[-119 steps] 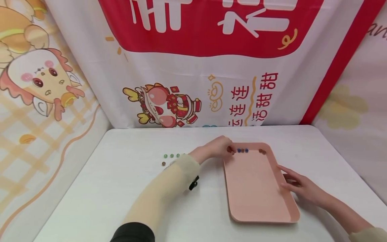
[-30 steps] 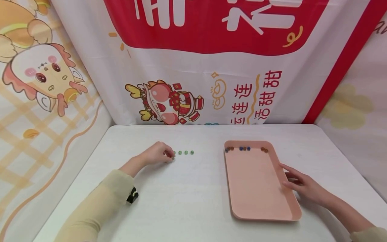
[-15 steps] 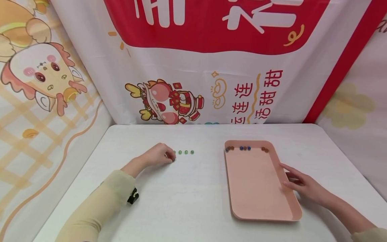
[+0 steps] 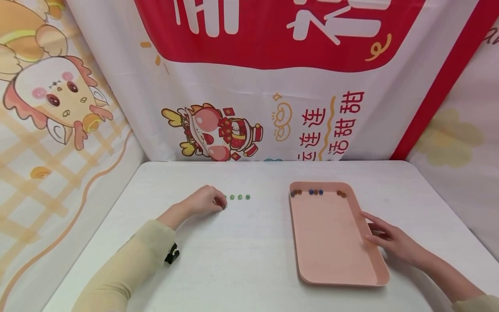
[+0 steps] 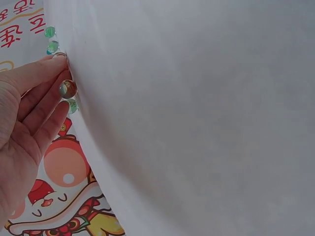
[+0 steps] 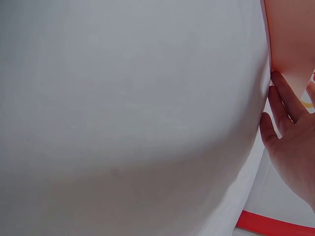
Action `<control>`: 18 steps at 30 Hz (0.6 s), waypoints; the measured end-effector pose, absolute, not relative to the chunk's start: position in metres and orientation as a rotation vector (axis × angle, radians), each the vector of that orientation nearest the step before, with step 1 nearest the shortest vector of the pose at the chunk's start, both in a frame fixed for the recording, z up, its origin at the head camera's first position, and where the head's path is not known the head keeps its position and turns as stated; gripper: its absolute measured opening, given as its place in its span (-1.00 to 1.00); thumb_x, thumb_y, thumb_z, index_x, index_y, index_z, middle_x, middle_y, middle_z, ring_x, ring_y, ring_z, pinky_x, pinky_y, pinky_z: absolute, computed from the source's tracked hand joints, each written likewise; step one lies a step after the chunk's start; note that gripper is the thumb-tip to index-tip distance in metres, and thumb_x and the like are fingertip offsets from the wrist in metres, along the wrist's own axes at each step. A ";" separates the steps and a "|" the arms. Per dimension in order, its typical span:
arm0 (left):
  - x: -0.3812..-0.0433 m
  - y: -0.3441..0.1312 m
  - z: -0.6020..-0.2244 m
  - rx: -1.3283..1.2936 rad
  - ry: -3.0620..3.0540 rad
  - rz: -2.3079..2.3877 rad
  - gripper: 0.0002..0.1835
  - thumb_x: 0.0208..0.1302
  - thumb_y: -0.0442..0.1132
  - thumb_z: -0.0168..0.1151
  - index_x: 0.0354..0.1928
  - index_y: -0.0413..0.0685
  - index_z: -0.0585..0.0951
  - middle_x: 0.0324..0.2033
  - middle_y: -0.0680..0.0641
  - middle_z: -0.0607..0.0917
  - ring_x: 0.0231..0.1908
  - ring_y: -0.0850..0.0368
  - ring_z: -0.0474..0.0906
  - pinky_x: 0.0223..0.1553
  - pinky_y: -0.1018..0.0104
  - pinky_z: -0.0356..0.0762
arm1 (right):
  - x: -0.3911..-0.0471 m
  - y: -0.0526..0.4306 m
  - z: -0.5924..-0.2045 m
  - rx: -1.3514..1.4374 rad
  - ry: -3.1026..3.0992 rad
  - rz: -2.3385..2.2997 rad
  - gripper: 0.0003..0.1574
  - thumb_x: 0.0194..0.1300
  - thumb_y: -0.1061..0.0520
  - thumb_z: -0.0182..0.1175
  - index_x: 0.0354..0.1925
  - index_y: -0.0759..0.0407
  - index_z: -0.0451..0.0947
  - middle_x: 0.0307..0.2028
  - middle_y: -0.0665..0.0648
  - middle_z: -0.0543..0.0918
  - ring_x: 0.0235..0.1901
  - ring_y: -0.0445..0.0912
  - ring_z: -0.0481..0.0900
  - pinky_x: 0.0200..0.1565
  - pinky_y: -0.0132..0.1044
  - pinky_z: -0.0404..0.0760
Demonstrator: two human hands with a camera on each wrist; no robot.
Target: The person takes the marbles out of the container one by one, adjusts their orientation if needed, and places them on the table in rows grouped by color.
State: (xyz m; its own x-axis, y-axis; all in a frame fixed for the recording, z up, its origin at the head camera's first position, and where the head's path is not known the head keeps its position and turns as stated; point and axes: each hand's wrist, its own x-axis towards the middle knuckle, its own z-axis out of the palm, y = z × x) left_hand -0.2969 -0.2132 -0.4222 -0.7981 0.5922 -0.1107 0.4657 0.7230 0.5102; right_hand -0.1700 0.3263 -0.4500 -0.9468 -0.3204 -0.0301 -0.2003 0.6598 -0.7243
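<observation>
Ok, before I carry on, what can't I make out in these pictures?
Head view: the left hand covers the left end of the green marbles, so their count is uncertain.
Head view: the marbles in the tray are too small to show their patterns.
Left wrist view: the thumb hides most of the pinched marble.
Right wrist view: picture edges cut off the tray and part of the right hand.

Right of centre in the head view, red characters (image 4: 310,138) on the white backdrop (image 4: 238,84) read 连连 and 活甜甜; some recur upper left in the left wrist view. White characters (image 4: 358,27) on the top red panel (image 4: 265,50) and dark script (image 4: 492,36) on the right cloth (image 4: 464,104) are cut off.
</observation>
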 end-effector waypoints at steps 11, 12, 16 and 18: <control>-0.303 -0.214 -0.402 0.835 2.705 0.722 -0.83 0.20 -0.36 0.34 -0.16 -0.11 0.72 -0.29 0.01 0.72 -0.25 0.17 0.57 -0.08 0.16 0.53 | -0.170 0.326 -0.450 -0.425 2.696 -1.178 -0.11 0.35 0.03 0.23 0.47 0.23 0.08 0.20 0.44 0.44 0.04 0.05 0.54 -0.12 -0.45 0.53; -0.304 -0.212 -0.399 0.840 2.713 0.727 -0.82 0.21 -0.36 0.34 -0.14 -0.12 0.72 -0.26 -0.01 0.72 -0.23 0.16 0.57 -0.04 0.13 0.52 | -0.170 0.326 -0.450 -0.425 2.699 -1.175 -0.11 0.35 0.03 0.23 0.47 0.23 0.08 0.20 0.43 0.44 0.04 0.04 0.54 -0.12 -0.45 0.53; -0.309 -0.204 -0.389 0.874 2.722 0.754 -0.81 0.22 -0.36 0.34 -0.11 -0.14 0.72 -0.21 -0.08 0.73 -0.18 0.14 0.59 -0.01 0.09 0.52 | -0.170 0.326 -0.450 -0.420 2.702 -1.168 -0.11 0.35 0.02 0.23 0.47 0.22 0.07 0.20 0.43 0.44 0.05 0.11 0.53 -0.12 -0.45 0.52; -0.312 -0.196 -0.386 0.895 2.716 0.770 -0.80 0.23 -0.34 0.35 -0.10 -0.14 0.72 -0.20 -0.08 0.73 -0.18 0.14 0.59 -0.04 0.14 0.54 | -0.170 0.326 -0.449 -0.417 2.698 -1.170 -0.11 0.35 0.01 0.23 0.47 0.22 0.07 0.20 0.44 0.44 0.06 0.19 0.51 -0.12 -0.45 0.52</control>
